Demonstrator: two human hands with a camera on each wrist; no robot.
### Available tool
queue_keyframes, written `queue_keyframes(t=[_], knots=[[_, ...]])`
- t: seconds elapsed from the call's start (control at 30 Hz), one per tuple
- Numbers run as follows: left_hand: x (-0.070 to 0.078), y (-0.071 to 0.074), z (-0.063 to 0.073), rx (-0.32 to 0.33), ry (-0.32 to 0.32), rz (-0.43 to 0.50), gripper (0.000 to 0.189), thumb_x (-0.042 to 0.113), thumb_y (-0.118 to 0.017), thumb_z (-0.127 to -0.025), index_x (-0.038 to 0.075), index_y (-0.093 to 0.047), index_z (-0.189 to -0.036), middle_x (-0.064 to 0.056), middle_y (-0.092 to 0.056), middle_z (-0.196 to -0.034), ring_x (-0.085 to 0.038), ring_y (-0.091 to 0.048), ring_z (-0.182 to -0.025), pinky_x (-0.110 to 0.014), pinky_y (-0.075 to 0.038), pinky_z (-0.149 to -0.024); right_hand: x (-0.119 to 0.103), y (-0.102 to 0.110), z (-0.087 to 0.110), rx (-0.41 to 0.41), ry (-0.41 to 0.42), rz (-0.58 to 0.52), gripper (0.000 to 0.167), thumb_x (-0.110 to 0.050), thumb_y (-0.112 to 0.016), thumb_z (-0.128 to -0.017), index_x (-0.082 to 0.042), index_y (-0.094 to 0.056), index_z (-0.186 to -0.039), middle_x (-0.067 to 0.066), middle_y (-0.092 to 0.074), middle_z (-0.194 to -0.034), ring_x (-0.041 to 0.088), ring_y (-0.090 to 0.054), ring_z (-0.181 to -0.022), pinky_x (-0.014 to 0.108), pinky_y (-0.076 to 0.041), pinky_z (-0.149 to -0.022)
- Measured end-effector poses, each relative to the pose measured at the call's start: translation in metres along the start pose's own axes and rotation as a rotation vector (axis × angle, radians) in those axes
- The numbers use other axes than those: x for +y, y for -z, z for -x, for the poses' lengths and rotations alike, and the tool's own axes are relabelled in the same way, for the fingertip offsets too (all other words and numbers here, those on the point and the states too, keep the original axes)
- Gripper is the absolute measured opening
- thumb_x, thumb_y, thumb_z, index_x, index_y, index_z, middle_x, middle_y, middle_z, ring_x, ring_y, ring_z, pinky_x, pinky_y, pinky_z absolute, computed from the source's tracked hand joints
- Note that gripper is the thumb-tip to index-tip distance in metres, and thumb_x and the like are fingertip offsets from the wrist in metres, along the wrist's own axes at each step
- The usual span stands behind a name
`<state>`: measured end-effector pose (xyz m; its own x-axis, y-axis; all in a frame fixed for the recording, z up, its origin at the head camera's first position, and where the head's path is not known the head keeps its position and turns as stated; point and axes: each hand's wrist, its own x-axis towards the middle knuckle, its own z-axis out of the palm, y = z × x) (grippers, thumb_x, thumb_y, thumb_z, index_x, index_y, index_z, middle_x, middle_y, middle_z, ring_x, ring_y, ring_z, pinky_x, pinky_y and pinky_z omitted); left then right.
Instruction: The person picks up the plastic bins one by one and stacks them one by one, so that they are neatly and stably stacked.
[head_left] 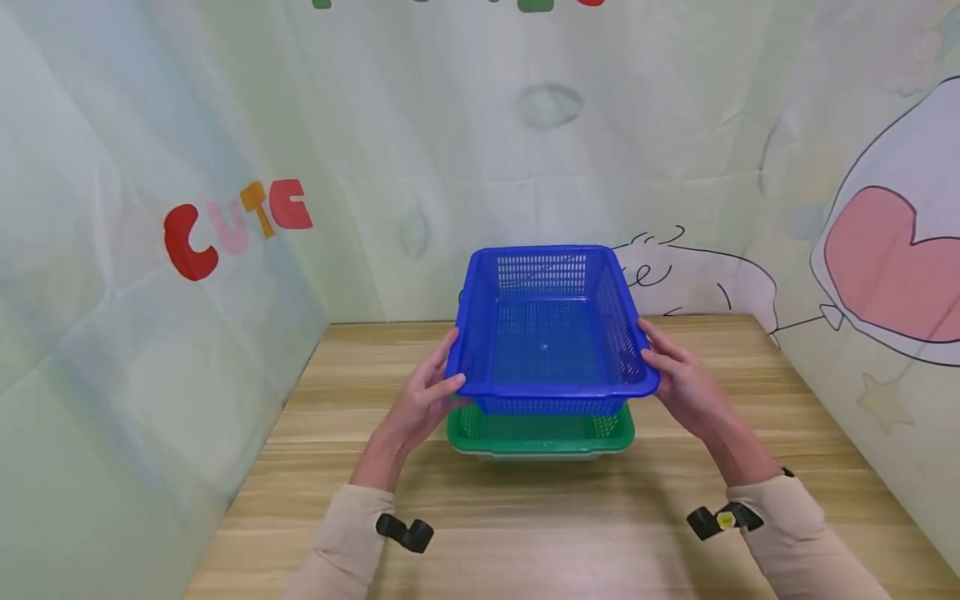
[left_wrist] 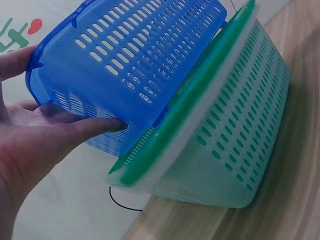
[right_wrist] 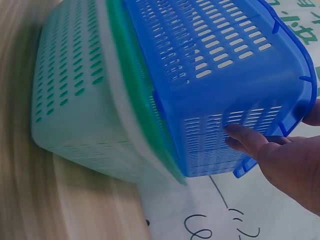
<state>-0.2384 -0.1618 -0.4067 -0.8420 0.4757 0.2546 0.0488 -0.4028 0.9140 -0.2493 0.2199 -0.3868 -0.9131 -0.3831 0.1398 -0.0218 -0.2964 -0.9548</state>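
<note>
Both hands hold a blue plastic basket [head_left: 558, 390] with slotted walls, tilted so that its inside faces me in the head view. My left hand [head_left: 420, 404] grips its left rim, one finger over the edge and others against the wall below. On the opposite side, my right hand [head_left: 690, 387] grips the right rim, with fingertips on the slotted wall in the right wrist view. Beneath it is a green basket [head_left: 540, 446], nested in a whitish basket [left_wrist: 235, 150] that stands on the table. The blue basket's lower part sits at the green one's opening.
The wood-grain table [head_left: 525, 533] runs back to a pale printed curtain [head_left: 420, 150], which also encloses the left and right sides. Black wrist-camera mounts [head_left: 405, 532] sit at both beige sleeves [head_left: 345, 533].
</note>
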Motion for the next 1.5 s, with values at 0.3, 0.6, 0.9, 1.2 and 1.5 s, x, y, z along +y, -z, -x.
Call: queue_keyframes(t=[0.3,0.6,0.9,1.2,1.5], knots=[[-0.012,0.008,0.011,0.016,0.025,-0.037,0.077,0.002,-0.045,-0.102,0.009,0.003,-0.161,-0.024,-0.001,-0.165,-0.053,-0.010,-0.146,-0.068,-0.022,-0.110,0.019,-0.001,0.000,-0.001,-0.017,0.071,0.061,-0.012,-0.036,-0.109,0.001,-0.002,-0.158,0.022,0.000,-0.165,0.043,-0.010,-0.148,0.029,-0.038,-0.110],[-0.020,0.014,0.022,0.034,0.051,-0.101,0.078,0.002,-0.046,-0.102,0.008,0.005,-0.161,-0.028,-0.004,-0.163,-0.053,-0.015,-0.144,-0.045,-0.037,-0.110,0.040,0.005,0.002,0.003,0.050,0.282,0.061,-0.018,-0.041,-0.109,0.005,-0.011,-0.157,0.020,-0.006,-0.165,0.037,-0.005,-0.150,0.013,-0.029,-0.108],[-0.022,0.015,0.027,0.059,0.070,-0.310,0.080,0.014,-0.051,-0.104,0.010,0.004,-0.161,-0.016,-0.009,-0.166,-0.040,-0.019,-0.149,-0.050,-0.026,-0.115,0.052,0.007,0.006,-0.014,0.054,0.376,0.059,-0.023,-0.035,-0.111,-0.002,-0.009,-0.160,0.014,-0.001,-0.167,0.033,0.001,-0.151,0.006,-0.026,-0.104],[-0.027,0.020,0.032,0.070,0.118,-0.450,0.075,0.017,-0.047,-0.105,0.010,0.002,-0.161,-0.008,-0.004,-0.168,-0.034,-0.014,-0.151,-0.053,-0.020,-0.117,0.060,0.004,0.012,0.022,-0.013,0.520,0.059,-0.025,-0.034,-0.111,-0.003,-0.010,-0.160,0.016,-0.004,-0.166,0.035,0.000,-0.151,0.059,-0.005,-0.118],[-0.045,0.024,0.036,0.082,0.140,-0.375,0.076,0.005,-0.045,-0.104,0.007,0.005,-0.160,-0.012,0.002,-0.167,-0.036,-0.012,-0.150,-0.049,-0.016,-0.119,0.072,0.005,0.013,-0.010,-0.019,0.643,0.059,-0.021,-0.034,-0.111,0.000,-0.008,-0.159,0.020,-0.002,-0.165,0.037,-0.001,-0.150,0.060,-0.007,-0.117]])
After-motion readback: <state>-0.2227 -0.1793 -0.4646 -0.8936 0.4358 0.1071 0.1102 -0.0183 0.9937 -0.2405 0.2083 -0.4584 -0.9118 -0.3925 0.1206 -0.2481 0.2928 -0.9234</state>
